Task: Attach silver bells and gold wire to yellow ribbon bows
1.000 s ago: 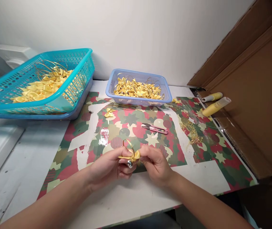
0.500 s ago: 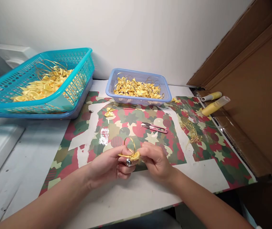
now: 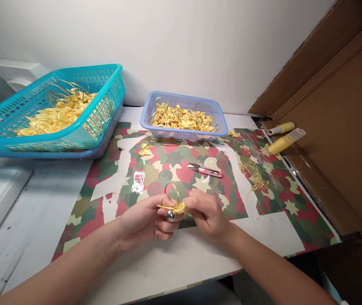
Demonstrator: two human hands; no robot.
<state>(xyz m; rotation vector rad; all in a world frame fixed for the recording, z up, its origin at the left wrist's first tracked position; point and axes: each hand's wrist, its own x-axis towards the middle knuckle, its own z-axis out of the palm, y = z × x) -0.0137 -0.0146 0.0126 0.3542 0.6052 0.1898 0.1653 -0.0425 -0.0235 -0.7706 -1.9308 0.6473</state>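
Between my hands is a yellow ribbon bow [image 3: 179, 208] with a loop of gold cord [image 3: 177, 189] standing up from it and a small silver bell [image 3: 171, 215] hanging below. My left hand [image 3: 151, 220] is closed on the bow's left side, thumb on top, with the bell against its curled fingers. My right hand [image 3: 206, 214] pinches the bow's right end; its fingertips are partly hidden. Beyond the hands, pink-handled thread snips [image 3: 214, 172] lie on the patterned sheet [image 3: 174, 157].
At the back stands a blue basket [image 3: 146, 123] of similar bows. A turquoise basket [image 3: 115, 80] with more bows is at left. Two yellow thread spools [image 3: 284, 143] and thread scraps [image 3: 257, 180] lie at right, beside a cardboard wall [image 3: 333, 118]. A loose bow [image 3: 145, 149] lies behind the hands.
Almost nothing differs. Both hands keep their hold on the bow, and the bell has turned slightly.
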